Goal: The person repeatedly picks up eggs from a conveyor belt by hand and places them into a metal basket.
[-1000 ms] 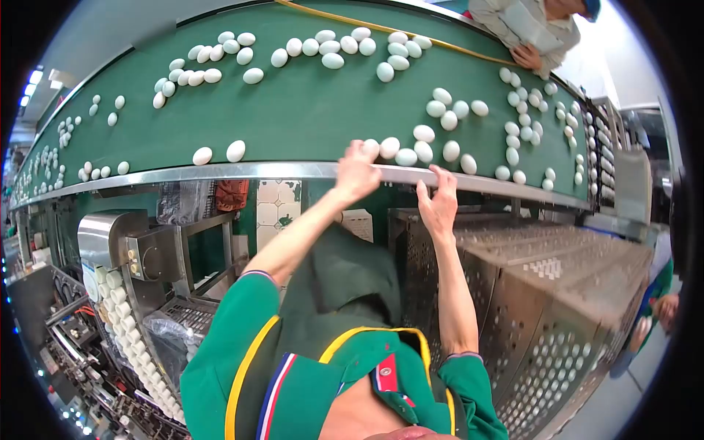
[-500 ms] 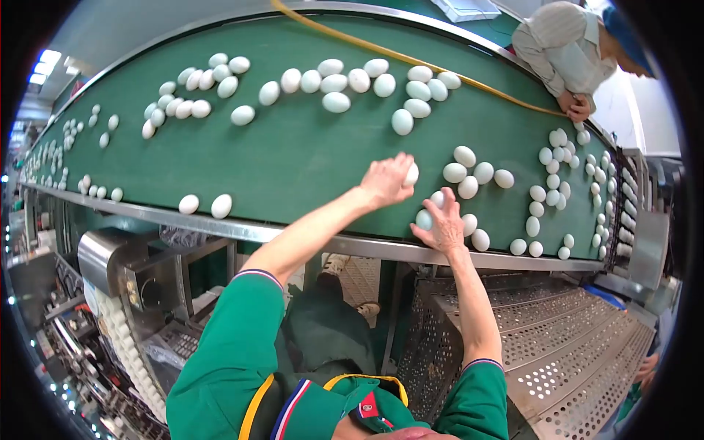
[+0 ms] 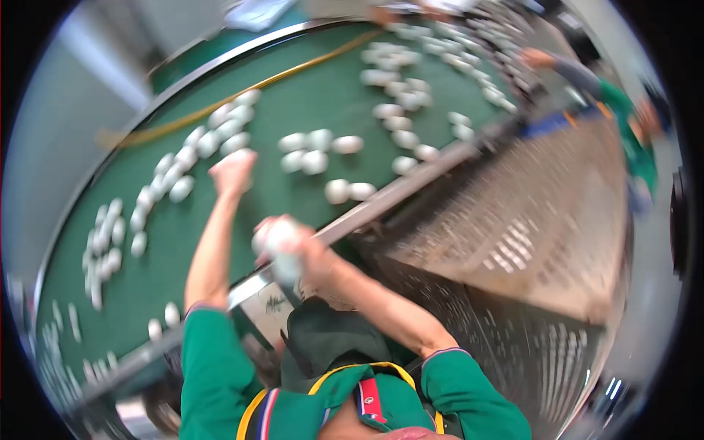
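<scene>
Pale eggs lie in clusters on a green conveyor belt point(image 3: 293, 95). My left hand point(image 3: 233, 172) is over the belt, its fingers curled in beside an egg point(image 3: 236, 143) at the end of a long group; whether it holds an egg is hidden. Near the belt's front rail, my right hand point(image 3: 301, 253) is closed round several eggs point(image 3: 284, 246), which are blurred. Beyond it on the belt sit two eggs point(image 3: 349, 191) near the rail and a small group point(image 3: 315, 161).
A metal rail point(image 3: 396, 191) edges the belt, with a yellow hose point(image 3: 279, 75) across its far side. Perforated metal covers point(image 3: 513, 235) stand at the right. A person in green point(image 3: 631, 132) reaches toward the belt's right end; blurred hands point(image 3: 407, 13) show at the far edge.
The view has turned and blurred. My left hand has moved out to the far egg group. My right hand has gathered eggs and come back to the front rail.
</scene>
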Demonstrator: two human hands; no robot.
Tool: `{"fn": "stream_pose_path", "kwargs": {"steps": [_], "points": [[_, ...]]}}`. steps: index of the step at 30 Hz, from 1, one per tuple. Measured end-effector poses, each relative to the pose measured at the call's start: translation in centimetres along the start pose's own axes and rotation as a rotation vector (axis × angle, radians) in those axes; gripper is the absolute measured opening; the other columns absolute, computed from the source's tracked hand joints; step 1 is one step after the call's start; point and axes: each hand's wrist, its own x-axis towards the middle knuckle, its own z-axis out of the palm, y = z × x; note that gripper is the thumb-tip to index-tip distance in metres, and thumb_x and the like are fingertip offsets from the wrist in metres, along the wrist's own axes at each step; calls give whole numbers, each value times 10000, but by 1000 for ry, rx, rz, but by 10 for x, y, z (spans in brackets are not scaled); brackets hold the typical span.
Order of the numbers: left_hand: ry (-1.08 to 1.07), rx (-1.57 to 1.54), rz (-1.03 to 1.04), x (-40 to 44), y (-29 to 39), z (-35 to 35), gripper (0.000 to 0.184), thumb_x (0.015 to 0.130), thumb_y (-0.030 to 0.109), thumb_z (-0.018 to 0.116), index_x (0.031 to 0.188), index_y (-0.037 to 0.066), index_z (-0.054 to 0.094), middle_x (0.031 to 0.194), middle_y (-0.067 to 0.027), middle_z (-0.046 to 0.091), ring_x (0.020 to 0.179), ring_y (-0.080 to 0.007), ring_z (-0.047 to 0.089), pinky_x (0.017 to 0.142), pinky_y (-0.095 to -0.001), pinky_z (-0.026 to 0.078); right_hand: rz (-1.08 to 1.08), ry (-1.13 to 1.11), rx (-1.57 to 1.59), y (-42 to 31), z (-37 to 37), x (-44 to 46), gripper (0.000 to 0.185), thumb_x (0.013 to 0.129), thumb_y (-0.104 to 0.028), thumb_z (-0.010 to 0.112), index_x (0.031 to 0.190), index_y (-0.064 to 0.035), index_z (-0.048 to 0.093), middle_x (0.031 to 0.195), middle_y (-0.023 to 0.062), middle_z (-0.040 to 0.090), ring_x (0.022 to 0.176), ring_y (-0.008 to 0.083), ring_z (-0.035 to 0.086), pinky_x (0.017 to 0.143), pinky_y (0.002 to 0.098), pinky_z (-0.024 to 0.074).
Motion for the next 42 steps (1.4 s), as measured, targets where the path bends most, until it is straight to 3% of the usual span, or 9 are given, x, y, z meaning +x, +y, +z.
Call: {"fn": "stream_pose_path", "kwargs": {"steps": [4, 7, 10, 15, 16, 21, 24, 35, 42], "points": [[-89, -1356, -121, 34, 24, -58, 402, 836, 377, 626, 1109, 83, 657, 963, -40, 671, 885, -159, 638, 751, -307, 521, -30, -201, 231, -72, 107, -109, 509, 779, -388, 620, 1151, -60, 504, 1055, 92, 533, 849, 197, 628, 699, 353, 538], [-255, -1418, 97, 16, 156, -242, 616, 812, 419, 631, 1301, 74, 484, 845, -45, 610, 664, -137, 590, 451, -260, 454, -140, -283, 140, -135, 143, -187, 469, 760, -373, 638, 1088, -53, 535, 1112, 95, 495, 881, 183, 605, 766, 338, 514], [-242, -1405, 539, -18, 258, -355, 654, 811, 374, 609, 1349, 55, 417, 910, -81, 603, 651, -161, 588, 538, -273, 473, -356, -63, -54, -194, 188, -296, 453, 737, -383, 631, 1022, -35, 580, 1121, 102, 503, 971, 217, 570, 850, 369, 481], [-361, -983, 1291, -138, 448, -436, 544, 779, 330, 634, 1208, 6, 545, 845, -52, 639, 762, -111, 602, 683, -260, 489, -794, 510, -659, -273, 201, -438, 603, 621, -583, 692, 907, -59, 608, 1226, 301, 421, 1029, 378, 537, 645, 369, 501], [-382, -910, 1357, -158, 485, -432, 508, 751, 361, 667, 1113, 12, 599, 884, -58, 656, 789, -116, 619, 704, -264, 489, -763, 644, -743, -294, 195, -468, 575, 615, -508, 698, 933, -40, 596, 1191, 239, 469, 1100, 356, 498, 776, 394, 480], [-469, -357, 1089, -187, 605, -362, 489, 677, 444, 702, 959, 45, 681, 928, -112, 653, 859, -219, 629, 793, -323, 503, -314, 1128, -1690, -366, 101, -525, 500, 678, -349, 715, 1027, -17, 581, 1298, 166, 416, 1189, 297, 456, 967, 402, 406], [-399, -237, 1046, -176, 617, -331, 728, 647, 601, 639, 1112, 41, 640, 1041, -215, 623, 989, -301, 614, 873, -392, 497, -194, 812, -1975, -373, 55, -507, 470, 638, -318, 733, 993, -38, 603, 1284, 175, 417, 1155, 345, 484, 950, 423, 424], [-719, -506, 337, -161, 612, -322, 528, 713, 563, 647, 879, 63, 689, 1027, -55, 610, 942, -183, 568, 660, -394, 534, -127, 305, -2091, -353, 17, -445, 450, 678, -273, 744, 1062, -111, 574, 1280, 199, 369, 1002, 402, 565, 828, 464, 491], [-716, -387, 313, -173, 610, -333, 741, 764, 677, 488, 1261, 134, 571, 1247, -105, 527, 1029, -222, 563, 754, -349, 486, -134, 40, -2247, -343, 24, -427, 661, 653, -232, 756, 1214, -63, 450, 1277, 231, 329, 889, 402, 590, 763, 488, 537]]}}
